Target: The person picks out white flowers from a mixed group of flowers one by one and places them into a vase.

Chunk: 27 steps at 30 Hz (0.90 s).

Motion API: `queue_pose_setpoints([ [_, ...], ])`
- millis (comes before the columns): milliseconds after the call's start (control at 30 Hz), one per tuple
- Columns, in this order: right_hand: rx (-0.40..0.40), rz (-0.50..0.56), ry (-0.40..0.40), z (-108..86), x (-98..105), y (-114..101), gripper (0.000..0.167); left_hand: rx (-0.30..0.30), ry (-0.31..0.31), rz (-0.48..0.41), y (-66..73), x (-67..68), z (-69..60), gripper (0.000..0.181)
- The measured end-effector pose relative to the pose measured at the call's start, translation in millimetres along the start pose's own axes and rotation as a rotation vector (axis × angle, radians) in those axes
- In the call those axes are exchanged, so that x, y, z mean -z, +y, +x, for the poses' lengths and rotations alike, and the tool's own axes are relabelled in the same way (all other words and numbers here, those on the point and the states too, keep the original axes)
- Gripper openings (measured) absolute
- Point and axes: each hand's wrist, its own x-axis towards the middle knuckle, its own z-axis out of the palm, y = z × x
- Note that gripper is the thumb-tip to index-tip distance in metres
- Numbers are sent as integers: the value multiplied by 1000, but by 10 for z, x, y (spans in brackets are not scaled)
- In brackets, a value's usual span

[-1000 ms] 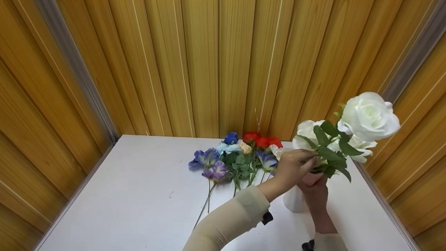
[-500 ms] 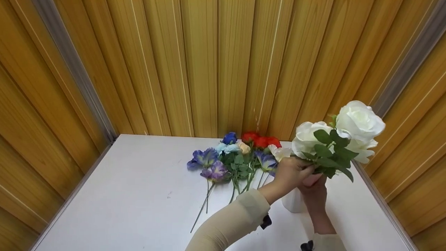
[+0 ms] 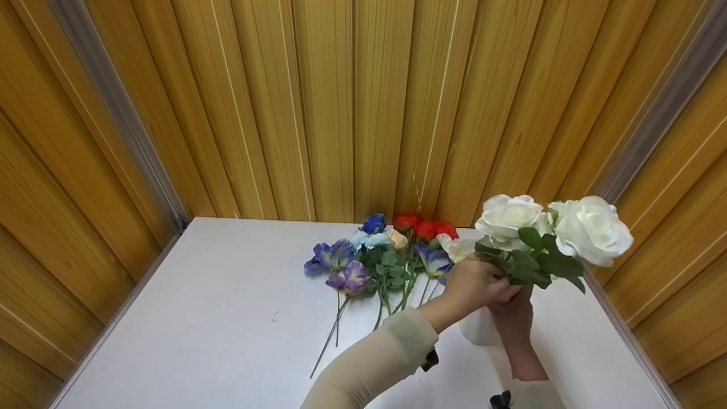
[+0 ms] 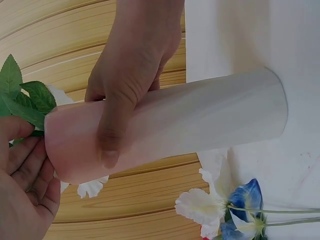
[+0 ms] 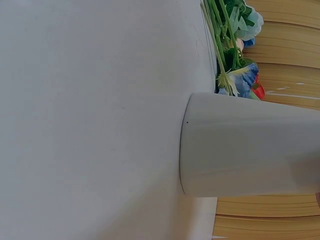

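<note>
A tall vase (image 4: pixel 210 112), pink at the mouth and white below, stands upright on the table. My right hand (image 4: pixel 132 85) grips it near the top, with the thumb across its side. At the mouth, my left hand (image 3: pixel 472 284) pinches a leafy stem under the white roses; in the left wrist view its fingers (image 4: pixel 32 175) touch the rim. One white rose (image 3: pixel 593 230) leans to the right, and another white rose (image 3: pixel 511 218) stands to its left. Green leaves (image 3: pixel 531 264) cover part of the mouth, so the stem ends are hidden.
Left of the vase, several artificial flowers lie on the white table (image 3: pixel 216 318): red flowers (image 3: pixel 426 227), a dark blue flower (image 3: pixel 374 223), purple flowers (image 3: pixel 349 278) and a white flower (image 3: pixel 454 247). Their stems point toward the front. Wood-patterned panels (image 3: pixel 329 113) enclose the table.
The right-hand white rose has come down toward the vase, level with the other rose. My left hand has sunk slightly with the stem. The right hand keeps its place on the vase.
</note>
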Motion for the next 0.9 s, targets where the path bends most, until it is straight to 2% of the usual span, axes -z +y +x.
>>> queue_pose_setpoints([
  [100,52,-32,8,-5,-3,-7,75,27,-44,-10,13,9,4,19],
  [233,93,-66,6,-5,-5,-4,74,45,-72,-4,25,11,6,21],
  [433,37,-53,-9,2,4,-5,75,88,-86,-32,35,16,28,22],
  [600,-57,11,-48,-9,24,-24,82,131,-55,-71,25,19,35,21],
  [700,-86,31,-52,-15,28,-30,83,142,-38,-94,21,17,32,20],
  [900,-13,-34,-31,1,28,-54,76,187,-60,-151,33,7,50,17],
])
